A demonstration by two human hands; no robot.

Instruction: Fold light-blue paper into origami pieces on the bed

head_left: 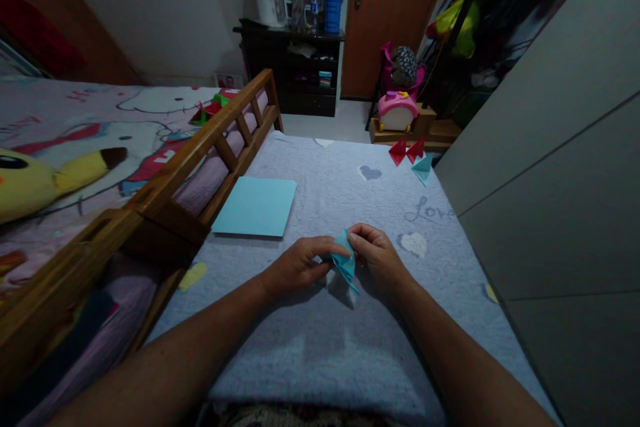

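A small folded piece of light blue paper (pixel 345 263) is held between both hands, a little above the bed sheet. My left hand (pixel 305 261) grips it from the left, with fingers closed on its side. From the right, my right hand (pixel 376 250) pinches its upper edge between thumb and fingers. Its lower end fans into pointed layers over a shadow on the sheet. Left of the hands lies a stack of light blue paper (pixel 257 207). At the far right corner sit two red folded papers (pixel 398 152) and a light blue folded paper (pixel 423 169).
A wooden bed rail (pixel 200 143) runs along the left, with another bed and a yellow plush toy (pixel 45 180) beyond it. A pale cabinet (pixel 560 213) borders the right edge. A dark shelf unit (pixel 295 73) and a pink toy case (pixel 397 111) stand past the far edge.
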